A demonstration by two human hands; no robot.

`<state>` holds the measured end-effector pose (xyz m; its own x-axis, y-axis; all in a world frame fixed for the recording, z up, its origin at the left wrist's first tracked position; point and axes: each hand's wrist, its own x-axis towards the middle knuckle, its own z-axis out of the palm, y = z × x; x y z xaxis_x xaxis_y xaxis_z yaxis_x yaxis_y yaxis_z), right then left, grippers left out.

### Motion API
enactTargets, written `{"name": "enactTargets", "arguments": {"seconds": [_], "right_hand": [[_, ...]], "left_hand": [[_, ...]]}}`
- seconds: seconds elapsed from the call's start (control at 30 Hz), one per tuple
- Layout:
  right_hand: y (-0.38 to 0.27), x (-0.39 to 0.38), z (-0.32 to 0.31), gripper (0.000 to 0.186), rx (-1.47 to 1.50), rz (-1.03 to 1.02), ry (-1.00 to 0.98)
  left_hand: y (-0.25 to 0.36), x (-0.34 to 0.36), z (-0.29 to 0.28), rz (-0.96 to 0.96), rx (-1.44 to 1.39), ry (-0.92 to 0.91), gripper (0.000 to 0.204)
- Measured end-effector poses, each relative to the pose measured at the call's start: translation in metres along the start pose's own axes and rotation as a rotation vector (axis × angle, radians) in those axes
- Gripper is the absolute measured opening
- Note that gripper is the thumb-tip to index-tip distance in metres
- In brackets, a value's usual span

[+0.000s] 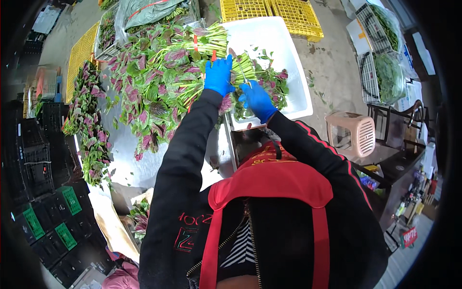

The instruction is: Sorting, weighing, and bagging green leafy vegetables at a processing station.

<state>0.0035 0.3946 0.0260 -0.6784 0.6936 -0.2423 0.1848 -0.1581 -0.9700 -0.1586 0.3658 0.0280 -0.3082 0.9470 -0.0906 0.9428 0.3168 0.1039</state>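
Note:
My left hand (219,77), in a blue glove, is closed round a bundle of red-and-green amaranth whose cut stems (245,68) point right over the white tub (299,72). In my right hand (258,100), also blue-gloved, is a knife (242,72); its thin blade lies across those stems. Amaranth leaves and trimmings (276,86) lie in the tub under and beyond the knife. Left of my hands, a big heap of amaranth (144,91) covers much of the metal table (127,166). A bundle with a red band (196,42) lies at its top.
More amaranth (91,125) lines the table's left edge. Yellow plastic pallets (296,17) lie on the floor beyond the tub. A beige plastic stool (363,134) stands to the right, near crates of greens (387,77). Dark crates (43,216) are stacked at left.

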Motion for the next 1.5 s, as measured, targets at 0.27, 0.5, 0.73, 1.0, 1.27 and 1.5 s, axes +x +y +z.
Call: {"name": "enactTargets", "arguments": {"seconds": [0.27, 0.5, 0.73, 1.0, 1.27, 1.5], "right_hand": [[0.006, 0.001, -0.004, 0.028, 0.020, 0.103, -0.011], [0.004, 0.007, -0.002, 0.029, 0.036, 0.070, -0.072], [0.031, 0.028, -0.014, 0.023, -0.534, -0.430, -0.035], [0.030, 0.033, -0.005, 0.011, 0.143, 0.416, -0.131], [0.031, 0.042, -0.018, 0.014, 0.162, 0.223, -0.216], [0.043, 0.032, -0.014, 0.015, -1.050, -0.534, -0.130]], "left_hand": [[-0.001, -0.002, 0.006, 0.015, 0.003, 0.064, 0.111], [0.001, 0.000, 0.003, 0.010, 0.016, 0.057, 0.111], [-0.002, 0.006, 0.024, 0.078, 0.002, 0.218, 0.091], [-0.011, -0.003, 0.023, 0.021, 0.012, 0.170, 0.095], [-0.005, 0.007, 0.020, 0.029, -0.066, 0.038, 0.096], [0.003, 0.000, 0.014, 0.056, 0.027, 0.092, 0.094]]}}
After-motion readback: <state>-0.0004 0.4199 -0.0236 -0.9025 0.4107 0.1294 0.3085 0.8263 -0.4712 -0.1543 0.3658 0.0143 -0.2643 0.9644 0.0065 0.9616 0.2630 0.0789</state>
